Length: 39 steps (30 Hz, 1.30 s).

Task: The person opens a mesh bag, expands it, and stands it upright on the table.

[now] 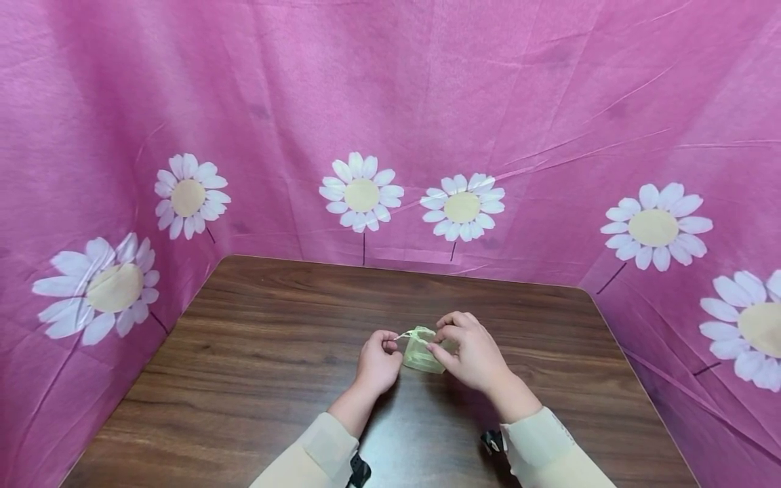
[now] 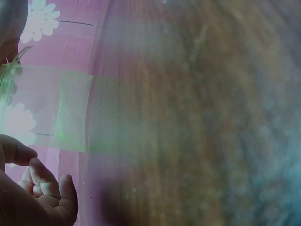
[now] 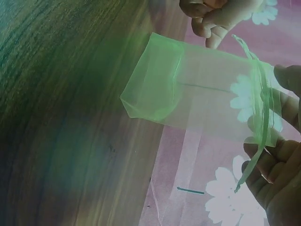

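A sheer pale-green drawstring pouch (image 1: pixel 424 360) hangs close over the table between the hands, its body see-through. My left hand (image 1: pixel 379 364), on the pouch's left, pinches the end of a thin drawstring (image 1: pixel 404 335) between thumb and fingertips. On the other side, my right hand (image 1: pixel 471 352) holds the pouch by its gathered mouth, with thumb and fingers about the rim. The right wrist view shows the drawstring (image 3: pixel 264 106) running across the mouth, one end trailing along the right fingers (image 3: pixel 263 162). Toward the table, the pouch's bottom (image 3: pixel 150 87) spreads flat and wide.
A dark wood-grain table (image 1: pixel 274 325) lies under both hands. Behind it and at both sides hangs a pink cloth (image 1: pixel 274 135) printed with white daisies. Dark wrist devices (image 1: pixel 360 469) show at the pale sleeve cuffs.
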### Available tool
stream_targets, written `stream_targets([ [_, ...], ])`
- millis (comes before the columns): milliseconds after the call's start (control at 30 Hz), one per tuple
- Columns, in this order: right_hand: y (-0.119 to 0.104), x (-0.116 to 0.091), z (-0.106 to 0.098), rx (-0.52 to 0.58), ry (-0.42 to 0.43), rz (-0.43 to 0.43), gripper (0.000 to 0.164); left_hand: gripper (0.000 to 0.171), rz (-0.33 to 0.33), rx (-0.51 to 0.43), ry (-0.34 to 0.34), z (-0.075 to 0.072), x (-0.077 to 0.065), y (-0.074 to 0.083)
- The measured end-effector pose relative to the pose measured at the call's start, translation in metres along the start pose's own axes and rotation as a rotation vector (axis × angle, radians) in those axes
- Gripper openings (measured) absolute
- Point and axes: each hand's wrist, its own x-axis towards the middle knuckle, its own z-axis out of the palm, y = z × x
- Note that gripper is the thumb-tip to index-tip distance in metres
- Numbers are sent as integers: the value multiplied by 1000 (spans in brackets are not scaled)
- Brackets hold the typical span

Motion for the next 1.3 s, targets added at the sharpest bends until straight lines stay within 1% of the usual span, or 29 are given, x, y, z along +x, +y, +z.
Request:
stream_targets([
  [200, 1, -1, -5, -6, -21, -34, 14, 29, -10, -12, 2, -3, 2, -1],
  [300, -2, 1, -17, 75, -13, -38, 15, 21, -28, -19, 0, -8, 6, 1],
  [333, -4, 3, -23, 122, -10, -37, 15, 17, -37, -32, -23, -10, 8, 2],
  [367, -6, 5, -29, 175, -10, -35, 16, 15, -48, -39, -56, -13, 10, 4],
  [400, -9, 7, -35, 225, -15, -35, 18, 16, -68, -53, -107, -15, 11, 5],
  [433, -12, 9, -41, 278, -23, -35, 19, 18, -91, -77, -174, -17, 12, 6],
  [500, -17, 14, -51, 355, -43, -52, 21, 25, -145, -138, -333, -20, 13, 7],
  [567, -22, 18, -58, 400, -68, -74, 21, 27, -207, -205, -486, -22, 12, 8],
  [633, -26, 20, -62, 418, -88, -95, 22, 29, -267, -283, -613, -23, 11, 8],
  [700, -29, 22, -64, 422, -105, -108, 22, 31, -305, -346, -691, -23, 10, 7],
  [767, -30, 23, -66, 422, -117, -109, 23, 32, -334, -390, -743, -23, 10, 6],
  [833, -31, 23, -67, 422, -124, -108, 23, 33, -354, -415, -774, -24, 9, 6],
  [967, -33, 23, -67, 429, -134, -104, 22, 35, -366, -455, -812, -25, 8, 8],
  [1133, -36, 23, -66, 454, -131, -126, 21, 35, -382, -512, -817, -22, 5, 8],
  [1300, -39, 24, -66, 451, -126, -143, 22, 36, -404, -539, -824, -20, 5, 7],
])
